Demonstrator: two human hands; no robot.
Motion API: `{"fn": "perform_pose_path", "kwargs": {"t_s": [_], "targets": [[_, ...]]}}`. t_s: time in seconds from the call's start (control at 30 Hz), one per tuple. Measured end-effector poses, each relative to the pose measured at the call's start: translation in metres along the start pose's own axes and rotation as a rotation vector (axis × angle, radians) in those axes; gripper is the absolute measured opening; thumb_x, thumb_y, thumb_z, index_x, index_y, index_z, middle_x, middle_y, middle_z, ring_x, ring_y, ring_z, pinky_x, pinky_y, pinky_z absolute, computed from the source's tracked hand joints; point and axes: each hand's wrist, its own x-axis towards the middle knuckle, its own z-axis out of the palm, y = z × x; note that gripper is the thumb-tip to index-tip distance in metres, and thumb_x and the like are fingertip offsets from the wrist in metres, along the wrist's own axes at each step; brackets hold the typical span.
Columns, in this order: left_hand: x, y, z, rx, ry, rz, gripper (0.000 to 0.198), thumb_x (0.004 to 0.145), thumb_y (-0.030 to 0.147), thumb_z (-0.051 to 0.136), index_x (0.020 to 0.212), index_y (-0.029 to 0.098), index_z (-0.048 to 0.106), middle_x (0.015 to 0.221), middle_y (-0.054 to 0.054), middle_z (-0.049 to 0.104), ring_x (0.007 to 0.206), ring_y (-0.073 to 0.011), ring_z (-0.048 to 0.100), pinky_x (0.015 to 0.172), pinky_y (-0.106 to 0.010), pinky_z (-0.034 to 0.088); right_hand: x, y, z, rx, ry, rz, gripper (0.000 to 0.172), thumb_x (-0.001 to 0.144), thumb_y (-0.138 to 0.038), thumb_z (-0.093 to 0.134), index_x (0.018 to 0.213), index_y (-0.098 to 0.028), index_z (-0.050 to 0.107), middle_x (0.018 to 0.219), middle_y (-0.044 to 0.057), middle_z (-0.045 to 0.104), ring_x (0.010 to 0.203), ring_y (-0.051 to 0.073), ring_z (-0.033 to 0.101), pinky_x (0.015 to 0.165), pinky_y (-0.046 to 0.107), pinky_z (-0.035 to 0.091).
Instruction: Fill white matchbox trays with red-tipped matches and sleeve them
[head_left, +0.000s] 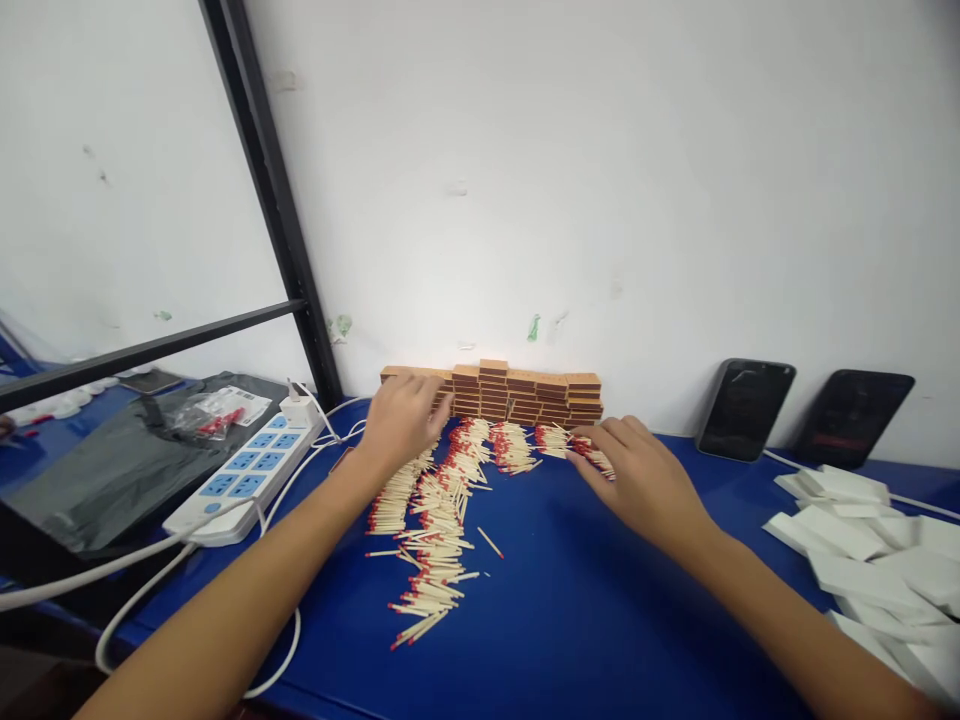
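A wall of stacked brown matchboxes (491,392) stands against the white wall. Red-tipped matches (442,530) lie in front of it in a long loose spread, with smaller bunches of matches (513,448) to its right. My left hand (405,415) is at the left end of the stack, above the matches there. Its thumb and forefinger are apart, and no held thing shows between them. My right hand (630,470) reaches the rightmost bunch of matches (600,455), thumb and fingers apart; its fingertips are at the matches, partly hiding them. One single match (490,542) lies apart.
On the left, a white power strip (247,475) with cables lies beside a dark plastic bag (135,460) and a black metal frame (262,150). Two phones, one black (746,408) and one dark (851,418), lean on the wall. White flat pieces (870,575) are heaped at right.
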Motion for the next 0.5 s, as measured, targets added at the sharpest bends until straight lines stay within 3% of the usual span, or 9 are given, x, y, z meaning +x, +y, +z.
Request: {"fn": "perform_pose_path", "kwargs": {"t_s": [0.1, 0.23, 0.37, 0.5], "targets": [[-0.01, 0.012, 0.005, -0.013, 0.055, 0.137, 0.024, 0.105, 0.033, 0.058, 0.09, 0.019, 0.069, 0.082, -0.01, 0.072, 0.085, -0.0267, 0.065, 0.078, -0.04, 0.047, 0.021, 0.006, 0.008, -0.043, -0.034, -0.056, 0.034, 0.106, -0.037, 0.052, 0.127, -0.017, 0.069, 0.109, 0.017, 0.072, 0.104, 0.035, 0.061, 0.086, 0.048, 0.049], [-0.01, 0.002, 0.008, -0.01, 0.139, 0.173, 0.024, 0.106, 0.029, 0.055, 0.089, 0.018, 0.069, 0.081, -0.009, 0.072, 0.082, -0.0266, 0.063, 0.073, -0.04, 0.045, 0.069, 0.007, 0.032, -0.169, -0.104, -0.098, 0.044, 0.102, -0.039, 0.059, 0.138, -0.014, 0.059, 0.125, 0.021, 0.067, 0.114, 0.038, 0.055, 0.091, 0.049, 0.046], [-0.008, -0.006, 0.007, 0.001, 0.199, 0.176, 0.025, 0.106, 0.028, 0.054, 0.088, 0.018, 0.068, 0.082, -0.009, 0.072, 0.083, -0.0266, 0.064, 0.073, -0.041, 0.044, 0.104, 0.014, 0.056, -0.269, -0.174, -0.078, 0.041, 0.101, -0.043, 0.059, 0.13, -0.013, 0.061, 0.122, 0.021, 0.065, 0.112, 0.038, 0.053, 0.088, 0.046, 0.043], [-0.008, -0.006, 0.007, 0.01, 0.234, 0.183, 0.026, 0.105, 0.026, 0.054, 0.084, 0.018, 0.067, 0.079, -0.008, 0.071, 0.081, -0.0256, 0.063, 0.073, -0.04, 0.044, 0.111, 0.024, 0.062, -0.246, -0.176, -0.094, 0.04, 0.102, -0.048, 0.057, 0.122, -0.015, 0.062, 0.116, 0.019, 0.064, 0.108, 0.036, 0.053, 0.087, 0.044, 0.042]]}}
